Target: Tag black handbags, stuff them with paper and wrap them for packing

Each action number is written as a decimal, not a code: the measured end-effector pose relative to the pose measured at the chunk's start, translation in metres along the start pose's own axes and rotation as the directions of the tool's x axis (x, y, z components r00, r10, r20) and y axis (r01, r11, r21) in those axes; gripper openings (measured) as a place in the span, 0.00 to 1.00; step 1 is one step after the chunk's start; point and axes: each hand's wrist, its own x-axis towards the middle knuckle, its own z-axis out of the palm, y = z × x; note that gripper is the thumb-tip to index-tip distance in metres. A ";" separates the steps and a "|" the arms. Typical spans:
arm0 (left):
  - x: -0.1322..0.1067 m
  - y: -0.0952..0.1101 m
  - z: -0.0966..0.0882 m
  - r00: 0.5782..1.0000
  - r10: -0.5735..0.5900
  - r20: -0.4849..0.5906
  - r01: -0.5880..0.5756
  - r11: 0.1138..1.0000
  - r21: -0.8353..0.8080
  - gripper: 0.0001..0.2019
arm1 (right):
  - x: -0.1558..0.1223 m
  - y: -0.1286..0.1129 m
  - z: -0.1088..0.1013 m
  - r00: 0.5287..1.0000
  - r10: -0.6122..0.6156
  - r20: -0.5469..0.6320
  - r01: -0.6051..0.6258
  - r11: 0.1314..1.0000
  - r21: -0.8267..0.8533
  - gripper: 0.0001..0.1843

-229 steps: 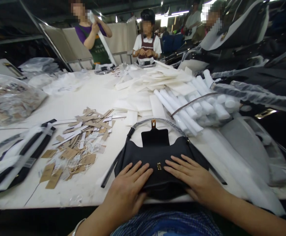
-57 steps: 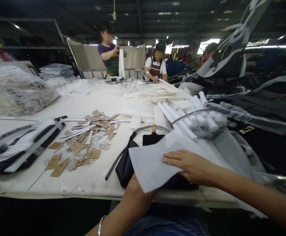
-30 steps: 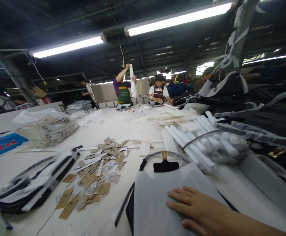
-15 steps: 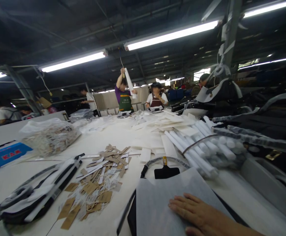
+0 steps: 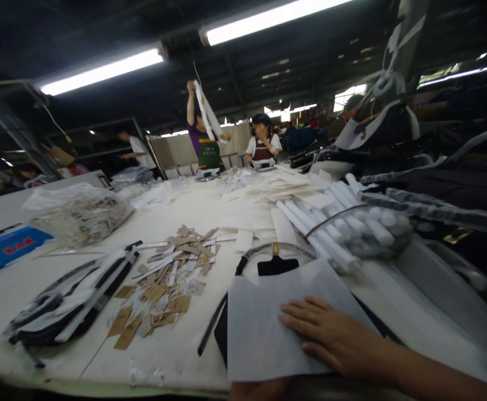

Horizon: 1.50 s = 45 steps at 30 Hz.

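Touches a thin white paper-like sheet (image 5: 260,328) with the right hand (image 5: 327,334), fingers nearly straight and gripping nothing. Cannot tell the grip of the left hand (image 5: 262,389), mostly hidden. Has a smooth black bag (image 5: 277,266) under the sheet, on a big white desk (image 5: 160,217). Has brown paper tags (image 5: 155,291) to the left, white foam rods (image 5: 379,233) to the right. Glows up high with long white lamps (image 5: 103,72).

Black bag (image 5: 220,340) lying at the lower center of the frame, pale sheet (image 5: 264,323) covering most of its body, black flap (image 5: 278,267) and gold clasp (image 5: 274,249) showing above the sheet, film-wrapped handle (image 5: 254,250) arching behind them, dark strap (image 5: 212,326) jutting out toward the lower left
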 end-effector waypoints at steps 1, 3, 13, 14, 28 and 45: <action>-0.002 0.000 0.005 1.000 -0.015 0.007 0.015 1.000 -0.015 0.15 | 0.000 0.002 0.004 1.000 -0.007 -0.007 0.007 1.000 -0.029 0.28; -0.006 0.000 0.015 0.999 -0.046 0.016 0.047 0.998 -0.037 0.18 | 0.001 0.003 0.010 1.000 -0.008 -0.030 0.005 0.996 -0.084 0.28; -0.004 -0.001 0.017 0.988 -0.030 -0.153 0.039 0.997 0.059 0.30 | 0.003 0.004 0.009 0.998 0.056 -0.010 -0.057 0.997 -0.052 0.30; -0.003 -0.001 0.015 0.986 -0.031 -0.161 0.041 0.998 0.057 0.30 | 0.003 0.005 0.007 0.997 0.075 0.009 -0.075 0.997 -0.028 0.30; -0.001 0.000 0.013 0.988 -0.074 -0.133 0.079 0.996 0.030 0.30 | 0.006 0.007 0.013 1.000 -0.022 -0.020 0.018 0.986 -0.165 0.30; 0.000 0.011 -0.041 0.985 -0.031 -0.168 0.001 0.985 -0.172 0.15 | 0.003 0.001 0.020 1.000 -0.010 -0.024 0.005 0.982 -0.191 0.29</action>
